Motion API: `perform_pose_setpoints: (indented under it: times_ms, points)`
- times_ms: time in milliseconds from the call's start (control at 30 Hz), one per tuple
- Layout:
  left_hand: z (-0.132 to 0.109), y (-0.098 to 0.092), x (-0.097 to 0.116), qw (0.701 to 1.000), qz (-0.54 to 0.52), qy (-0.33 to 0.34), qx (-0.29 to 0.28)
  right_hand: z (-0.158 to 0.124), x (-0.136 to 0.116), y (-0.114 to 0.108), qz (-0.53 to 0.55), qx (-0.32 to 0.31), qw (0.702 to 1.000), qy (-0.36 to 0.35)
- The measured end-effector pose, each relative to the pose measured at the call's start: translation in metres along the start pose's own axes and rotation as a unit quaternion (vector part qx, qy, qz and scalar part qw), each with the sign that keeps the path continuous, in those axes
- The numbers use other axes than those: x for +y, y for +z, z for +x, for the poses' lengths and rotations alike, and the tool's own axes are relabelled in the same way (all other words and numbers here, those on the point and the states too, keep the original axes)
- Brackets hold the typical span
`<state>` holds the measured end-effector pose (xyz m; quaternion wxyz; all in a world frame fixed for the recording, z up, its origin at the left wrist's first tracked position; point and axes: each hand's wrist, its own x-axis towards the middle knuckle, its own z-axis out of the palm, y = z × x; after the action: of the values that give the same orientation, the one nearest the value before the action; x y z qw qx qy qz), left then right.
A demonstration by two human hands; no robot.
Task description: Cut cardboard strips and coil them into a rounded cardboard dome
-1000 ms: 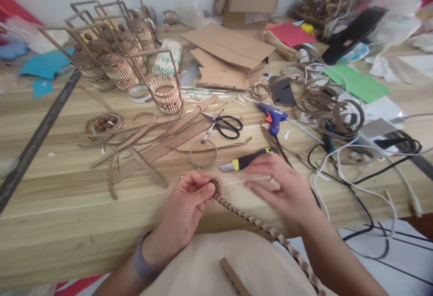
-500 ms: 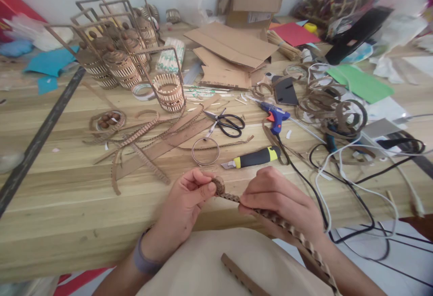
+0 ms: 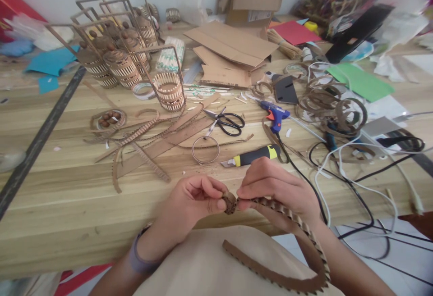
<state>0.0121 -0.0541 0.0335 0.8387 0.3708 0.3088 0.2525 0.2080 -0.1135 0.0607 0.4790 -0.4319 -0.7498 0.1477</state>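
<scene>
My left hand [image 3: 191, 206] pinches a small rolled coil of corrugated cardboard [image 3: 230, 203] between thumb and fingers, just over the near edge of the wooden table [image 3: 67, 206]. My right hand [image 3: 277, 190] pinches the loose corrugated strip [image 3: 304, 242] right beside the coil. The strip runs from the coil under my right hand, loops down to the right and curls back across my lap. A yellow and black utility knife [image 3: 252, 156] lies on the table just beyond my hands.
Black-handled scissors [image 3: 226, 122], a metal ring [image 3: 205, 149], a blue glue gun [image 3: 274, 116], cardboard strips [image 3: 149, 145], small cardboard baskets [image 3: 118, 64], flat boxes [image 3: 230, 48], coiled strips [image 3: 334, 107] and tangled cables [image 3: 352, 170] crowd the table.
My right hand came down from above the table and took hold of the strip by the coil. Both hands drew nearer to me, and the strip's tail curled round over my lap.
</scene>
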Motion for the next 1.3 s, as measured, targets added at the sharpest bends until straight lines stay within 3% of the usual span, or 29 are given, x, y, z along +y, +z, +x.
perform_pose_setpoints:
  times_ms: [233, 400, 500, 633, 733, 800, 900, 1033, 1100, 1200, 1300]
  points:
    - [-0.003, 0.002, 0.012, 0.996, 0.071, 0.011, -0.050, 0.005, 0.002, 0.003, 0.055, -0.019, 0.998, -0.008]
    - [-0.006, 0.001, 0.026, 0.969, 0.227, 0.067, -0.075, 0.003, 0.002, 0.004, 0.093, -0.057, 0.993, 0.043]
    - [-0.007, 0.000, 0.032, 0.921, 0.349, 0.138, -0.106, -0.001, 0.004, 0.005, 0.107, -0.081, 0.986, 0.097]
    - [-0.008, 0.000, 0.034, 0.823, 0.502, 0.227, -0.138, -0.004, 0.007, 0.011, 0.084, -0.111, 0.967, 0.216]
    - [-0.008, -0.001, 0.034, 0.762, 0.577, 0.249, -0.156, -0.002, 0.008, 0.015, 0.077, -0.143, 0.941, 0.297]
    - [-0.006, -0.001, 0.034, 0.747, 0.596, 0.247, -0.163, -0.002, 0.007, 0.017, 0.090, -0.138, 0.939, 0.303]
    - [-0.003, -0.001, 0.032, 0.787, 0.554, 0.245, -0.116, -0.003, 0.005, 0.019, 0.073, -0.106, 0.943, 0.307]
    - [0.000, 0.000, 0.021, 0.911, 0.364, 0.192, 0.039, -0.006, 0.000, 0.024, 0.036, -0.011, 0.945, 0.324]
    - [0.002, 0.001, 0.014, 0.952, 0.267, 0.137, 0.069, -0.008, 0.000, 0.030, 0.054, 0.043, 0.942, 0.327]
    - [0.004, 0.002, 0.009, 0.973, 0.207, 0.080, 0.064, -0.011, 0.001, 0.037, 0.075, 0.087, 0.941, 0.318]
    - [0.006, 0.001, 0.009, 0.978, 0.182, 0.071, 0.071, -0.012, 0.003, 0.038, 0.057, 0.087, 0.955, 0.276]
